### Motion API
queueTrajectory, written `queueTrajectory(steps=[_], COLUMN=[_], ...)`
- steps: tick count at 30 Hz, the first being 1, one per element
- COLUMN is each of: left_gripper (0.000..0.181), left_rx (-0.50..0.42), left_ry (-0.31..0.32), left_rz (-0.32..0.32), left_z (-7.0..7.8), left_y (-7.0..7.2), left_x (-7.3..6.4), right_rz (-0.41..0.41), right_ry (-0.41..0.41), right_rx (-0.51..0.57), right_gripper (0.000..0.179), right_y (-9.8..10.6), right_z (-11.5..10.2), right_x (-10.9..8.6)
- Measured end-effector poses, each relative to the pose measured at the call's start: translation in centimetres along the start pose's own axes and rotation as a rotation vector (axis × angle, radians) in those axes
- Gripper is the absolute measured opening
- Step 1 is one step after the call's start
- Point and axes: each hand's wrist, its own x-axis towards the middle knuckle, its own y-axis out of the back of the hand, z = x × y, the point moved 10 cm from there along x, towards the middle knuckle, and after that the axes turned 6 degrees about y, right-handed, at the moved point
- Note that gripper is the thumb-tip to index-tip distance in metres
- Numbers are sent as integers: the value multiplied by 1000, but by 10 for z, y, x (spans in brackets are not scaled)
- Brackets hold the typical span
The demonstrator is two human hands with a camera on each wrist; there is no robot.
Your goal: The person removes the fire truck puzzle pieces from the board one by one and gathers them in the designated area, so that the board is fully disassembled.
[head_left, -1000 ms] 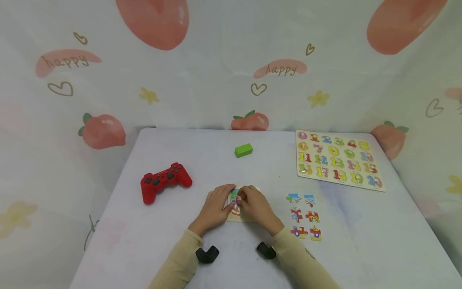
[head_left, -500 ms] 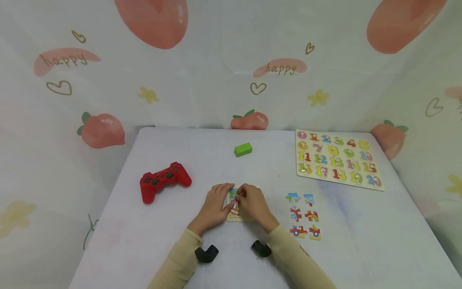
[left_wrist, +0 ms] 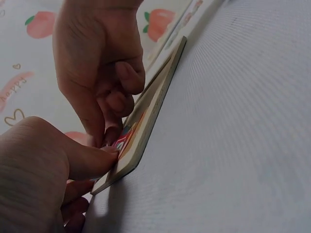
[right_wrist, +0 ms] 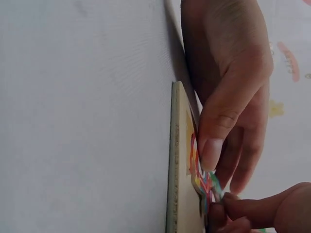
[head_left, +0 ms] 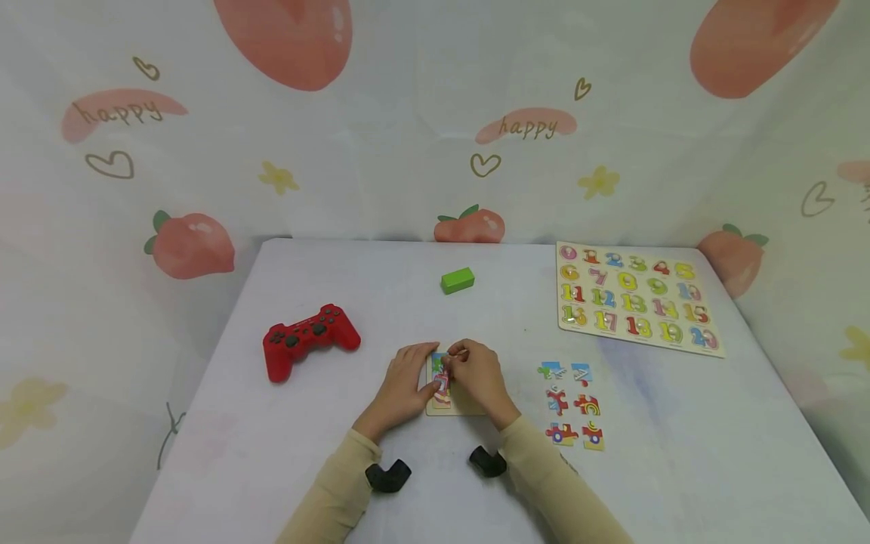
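Puzzle board [head_left: 465,409]: lay at frame centre, on the desk [head_left: 401,295]. Your left hand [head_left: 404,385]: lay spread along its left edge, thumb resting on it. Your right hand [head_left: 478,375]: pinched a puzzle piece [right_wrist: 209,183] against it. Six loose pieces [head_left: 587,406]: lay right of centre. Red controller [head_left: 307,340]: sat left. Green block [head_left: 458,280]: upper centre.

red controller [head_left: 306,338], green block [head_left: 458,281], perhaps wooden number board [head_left: 615,289], peach-print backdrop [head_left: 394,151]
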Motion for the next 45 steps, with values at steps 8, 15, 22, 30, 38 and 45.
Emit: queueTrajectory(steps=[8, 15, 22, 30, 38, 45], left_gripper=[65, 65, 51, 23, 21, 19], left_rx=[-65, -83, -67, 13, 48, 59], left_ry=[37, 79, 23, -65, -59, -51], left_rz=[24, -1, 11, 48, 44, 40], left_z=[-1, -4, 0, 4, 0, -1], left_y=[5, 2, 1, 2, 0, -2], left_x=[2, 3, 2, -2, -3, -3], right_rz=[-48, -128, -180, -224, -241, -230], right_ry=[-119, -152, -196, -238, -189, -88], right_rx=[71, 76, 57, -55, -161, -297], right_gripper=[9, 8, 14, 19, 18, 22], right_y=[-1, 8, 55, 98, 97, 101], right_z=[12, 21, 46, 83, 89, 76], right_x=[5, 9, 8, 1, 0, -1])
